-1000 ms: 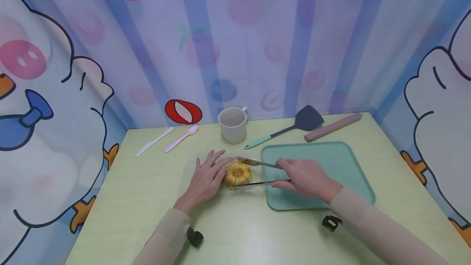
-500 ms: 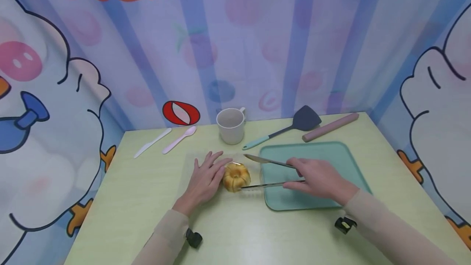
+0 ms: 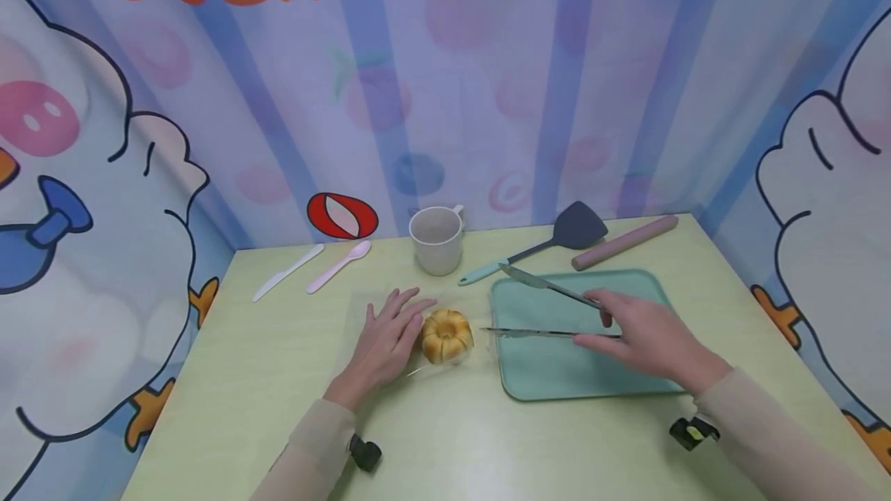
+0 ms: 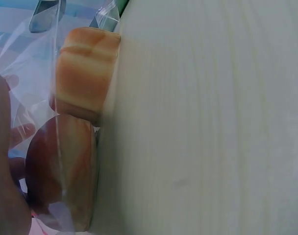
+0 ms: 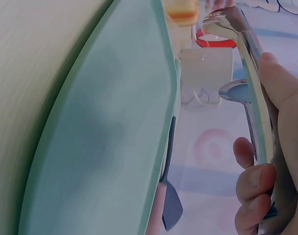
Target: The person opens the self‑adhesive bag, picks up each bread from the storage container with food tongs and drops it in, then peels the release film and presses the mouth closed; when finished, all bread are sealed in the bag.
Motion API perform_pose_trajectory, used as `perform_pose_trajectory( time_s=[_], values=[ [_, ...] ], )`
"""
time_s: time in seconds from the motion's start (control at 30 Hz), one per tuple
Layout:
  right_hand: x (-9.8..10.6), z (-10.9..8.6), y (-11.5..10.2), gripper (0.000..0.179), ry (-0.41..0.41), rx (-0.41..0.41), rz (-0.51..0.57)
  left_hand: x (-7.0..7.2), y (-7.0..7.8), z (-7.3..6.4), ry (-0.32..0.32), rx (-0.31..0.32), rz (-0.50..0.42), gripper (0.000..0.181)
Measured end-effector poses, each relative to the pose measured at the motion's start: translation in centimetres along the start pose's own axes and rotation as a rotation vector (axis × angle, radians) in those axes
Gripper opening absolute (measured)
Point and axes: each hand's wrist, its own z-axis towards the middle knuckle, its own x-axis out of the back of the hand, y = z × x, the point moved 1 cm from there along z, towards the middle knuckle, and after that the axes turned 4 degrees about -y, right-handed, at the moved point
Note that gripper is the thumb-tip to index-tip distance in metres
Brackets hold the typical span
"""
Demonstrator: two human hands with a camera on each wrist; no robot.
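My left hand (image 3: 386, 342), fingers extended, rests on a clear plastic bag at the middle of the table. A golden, ridged round bun (image 3: 447, 336) shows just right of its fingers. The left wrist view shows two breads behind the plastic: one bread (image 4: 83, 73) farther off, another bread (image 4: 61, 176) beside the fingers. From above, the hand hides the second one. My right hand (image 3: 650, 335) grips metal tongs (image 3: 557, 289) over the tray, their two arms spread apart with nothing between. One end is a fork tip (image 5: 222, 27), the other a spoon-like tip (image 5: 235, 91).
A green tray (image 3: 585, 386) lies under the right hand. Behind stand a pale mug (image 3: 437, 242), a dark spatula (image 3: 581, 226) and a mauve rolling pin (image 3: 625, 242). At the back left lie a white plastic knife (image 3: 287, 273) and a pink spoon (image 3: 339, 267).
The tongs have moved right, from around the bun to over the tray, and their arms stand wider apart. The bun and the left hand stay in place.
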Motion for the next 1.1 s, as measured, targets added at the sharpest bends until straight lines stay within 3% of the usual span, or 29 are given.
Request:
perform_pose_trajectory(
  time_s=[0.13, 0.57, 0.73, 1.1],
  values=[
    [0.7, -1.0, 1.0, 0.063, 0.012, -0.07, 0.007, 0.0, 0.0, 0.0, 0.001, -0.01, -0.001, 0.04],
    [1.7, -5.3, 5.1, 0.071, 0.082, -0.181, -0.016, 0.0, -0.1, 0.0, -0.011, -0.009, 0.0, 0.041],
    [1.7, -6.6, 6.5, 0.07, 0.065, -0.254, -0.005, 0.0, -0.1, 0.0, -0.006, -0.01, 0.006, 0.041],
    [0.5, -9.3, 11.1, 0.069, 0.111, -0.338, 0.016, 0.0, 0.0, -0.1, -0.008, -0.011, 0.006, 0.04]
  ],
)
